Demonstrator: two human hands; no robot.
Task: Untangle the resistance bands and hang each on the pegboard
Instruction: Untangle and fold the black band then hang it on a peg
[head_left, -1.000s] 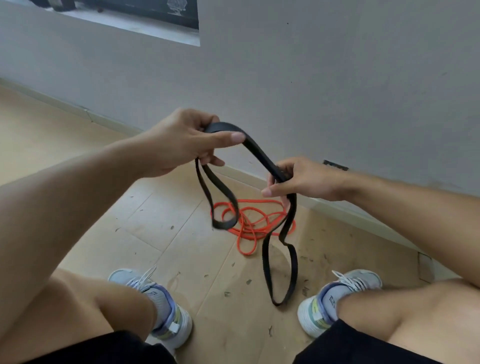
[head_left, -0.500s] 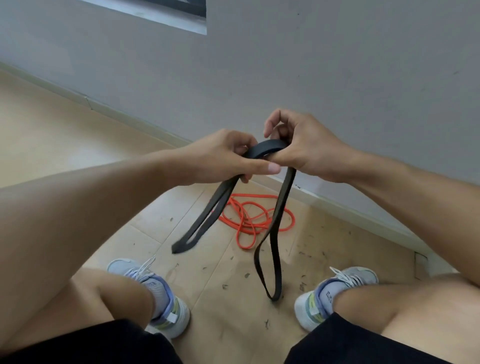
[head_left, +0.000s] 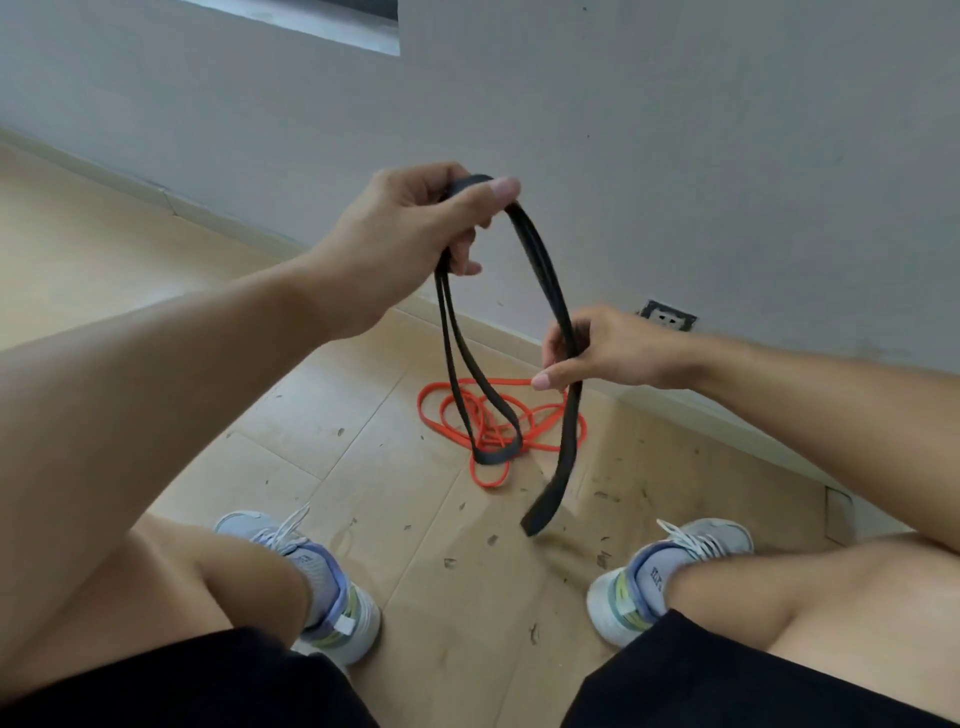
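A black resistance band (head_left: 544, 270) arches between my two hands above the floor. My left hand (head_left: 415, 223) is raised and grips the band's top fold, thumb pressed over it; a doubled loop hangs down from it. My right hand (head_left: 602, 351) is lower and to the right, its fingers curled round a doubled stretch of the band, whose end dangles toward the floor. An orange resistance band (head_left: 452, 415) lies in a loose tangle on the floor behind the hanging black loops. No pegboard is in view.
I crouch with a shoe (head_left: 317, 582) on the left and a shoe (head_left: 675, 566) on the right, knees at the frame's bottom. A grey wall (head_left: 675, 130) with a skirting board runs close ahead; a wall socket (head_left: 667, 315) sits low on it. The wooden floor (head_left: 291, 415) carries scattered debris.
My hands, held together half a second ago, have drawn apart: the left rose and moved left, the right dropped and moved right. The black band now arches between them.
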